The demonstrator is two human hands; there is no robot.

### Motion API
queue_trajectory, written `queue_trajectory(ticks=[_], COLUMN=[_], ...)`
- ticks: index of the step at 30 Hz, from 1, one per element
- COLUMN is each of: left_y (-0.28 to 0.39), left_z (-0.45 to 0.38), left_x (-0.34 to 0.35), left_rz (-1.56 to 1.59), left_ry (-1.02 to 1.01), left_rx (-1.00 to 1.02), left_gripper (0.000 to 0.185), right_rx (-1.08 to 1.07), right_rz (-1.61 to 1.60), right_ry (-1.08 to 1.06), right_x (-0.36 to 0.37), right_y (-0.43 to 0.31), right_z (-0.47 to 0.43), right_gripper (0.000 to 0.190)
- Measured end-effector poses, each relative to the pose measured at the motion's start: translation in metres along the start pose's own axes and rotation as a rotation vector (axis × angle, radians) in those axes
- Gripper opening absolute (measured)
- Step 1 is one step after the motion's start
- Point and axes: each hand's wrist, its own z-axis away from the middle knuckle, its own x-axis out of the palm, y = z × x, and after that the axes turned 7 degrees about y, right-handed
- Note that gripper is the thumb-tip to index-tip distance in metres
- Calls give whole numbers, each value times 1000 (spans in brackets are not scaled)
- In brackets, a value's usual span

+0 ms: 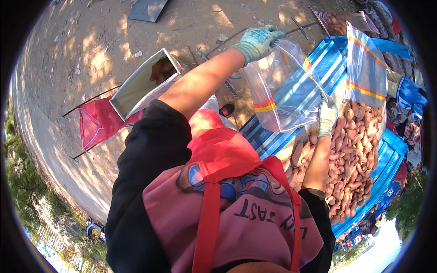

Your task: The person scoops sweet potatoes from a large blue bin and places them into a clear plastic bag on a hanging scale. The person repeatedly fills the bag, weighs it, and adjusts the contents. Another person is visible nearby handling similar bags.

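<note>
A clear plastic bag [290, 92] with red and yellow stripes is stretched between my two gloved hands. My left hand [257, 42], in a pale green glove, grips one edge near its top left. On the opposite edge, my right hand [327, 114] holds the plastic, close to a big heap of sweet potatoes [355, 143]. The bag looks unfilled, and its mouth seems spread apart. Another clear striped bag [367, 68] lies over the far end of the heap.
The heap rests on blue corrugated sheeting [385, 153]. Left of me, an upright white-rimmed sack [136, 92] holds some sweet potatoes, beside a pink mesh bag [99, 123] on a metal rod frame. A dark flat sheet [148, 9] lies on the dirt. A person's blue-clad part [409, 95] shows at right.
</note>
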Motion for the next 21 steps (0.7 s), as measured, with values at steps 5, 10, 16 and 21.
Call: queue_trajectory(ticks=[5, 10, 16, 21], left_y=[1, 11, -35, -96], left_z=[-2, -14, -36, -56], left_x=[4, 17, 17, 25], left_rz=[-59, 47, 321, 582], left_ry=[-55, -140, -357, -490], left_rx=[81, 105, 88, -146], left_gripper=[29, 27, 28, 27], right_rx=[-357, -478, -171, -39], right_rz=[519, 440, 201, -103], right_ry=[90, 25, -22, -136], right_x=[17, 35, 73, 121], right_y=[-55, -58, -36, -5], right_z=[20, 20, -1, -36], right_gripper=[96, 45, 28, 25])
